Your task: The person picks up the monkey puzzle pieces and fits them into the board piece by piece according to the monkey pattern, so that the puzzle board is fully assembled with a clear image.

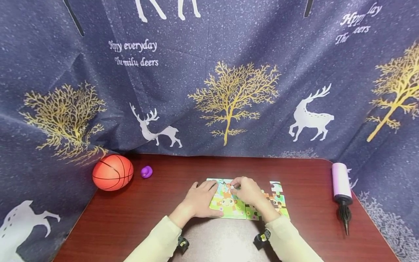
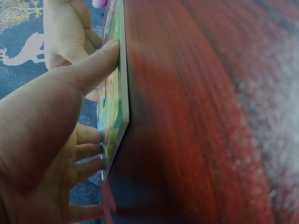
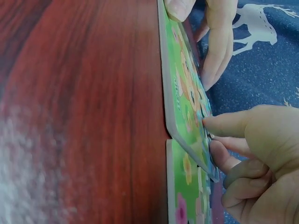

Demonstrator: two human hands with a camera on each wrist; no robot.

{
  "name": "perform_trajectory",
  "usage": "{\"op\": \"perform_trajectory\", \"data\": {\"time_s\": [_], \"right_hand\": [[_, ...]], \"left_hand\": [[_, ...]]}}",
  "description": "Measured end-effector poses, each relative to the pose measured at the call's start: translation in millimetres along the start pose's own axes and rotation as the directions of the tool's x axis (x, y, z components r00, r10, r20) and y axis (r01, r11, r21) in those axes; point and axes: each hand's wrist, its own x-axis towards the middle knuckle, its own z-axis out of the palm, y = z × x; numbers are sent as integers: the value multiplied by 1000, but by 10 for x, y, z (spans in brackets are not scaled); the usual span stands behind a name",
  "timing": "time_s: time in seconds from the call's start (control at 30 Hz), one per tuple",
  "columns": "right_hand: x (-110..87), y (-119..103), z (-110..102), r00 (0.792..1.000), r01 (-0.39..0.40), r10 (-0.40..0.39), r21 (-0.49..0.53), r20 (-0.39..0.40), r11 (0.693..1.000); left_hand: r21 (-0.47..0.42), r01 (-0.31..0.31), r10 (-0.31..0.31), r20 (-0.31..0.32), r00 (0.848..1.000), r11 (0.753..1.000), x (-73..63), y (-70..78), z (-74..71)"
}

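Note:
A jigsaw puzzle with a cartoon monkey (image 1: 228, 203) lies on the table in a thin board. My left hand (image 1: 203, 199) rests spread over its left side, the thumb (image 2: 105, 56) along the near edge and straight fingers toward the far side. At the puzzle's upper right, my right hand (image 1: 248, 191) pinches a small puzzle piece (image 3: 211, 136) between thumb and fingertips, close over the picture; the fingers hide most of the piece. A second puzzle board (image 1: 284, 210) lies against the right side of the first, partly under my right forearm, with gaps in its picture.
An orange basketball (image 1: 112, 173) and a purple rubber duck (image 1: 146, 171) sit at the back left of the dark red table (image 1: 131, 225). A lilac and black hand pump (image 1: 342, 185) lies near the right edge. A blue deer-print cloth (image 1: 209, 109) hangs behind the table.

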Motion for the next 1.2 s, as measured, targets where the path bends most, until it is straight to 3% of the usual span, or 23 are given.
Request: {"op": "perform_trajectory", "data": {"time_s": [0.27, 0.57, 0.87, 1.2], "right_hand": [[20, -23, 5, 1000, 19, -19, -14, -17, 1000], [39, -27, -3, 998, -55, 55, 171, 4, 984], [77, -80, 21, 989, -145, 146, 139, 1, 980], [78, -111, -17, 987, -157, 158, 32, -17, 987]], "left_hand": [[-22, -6, 6, -13, 1000, 1000, -1, -9, 19], [-45, -5, 5, 13, 1000, 999, -12, -39, 29], [-114, -31, 33, 23, 999, 993, -95, -113, -3], [-81, -18, 20, 14, 1000, 997, -76, -77, 15]]}}
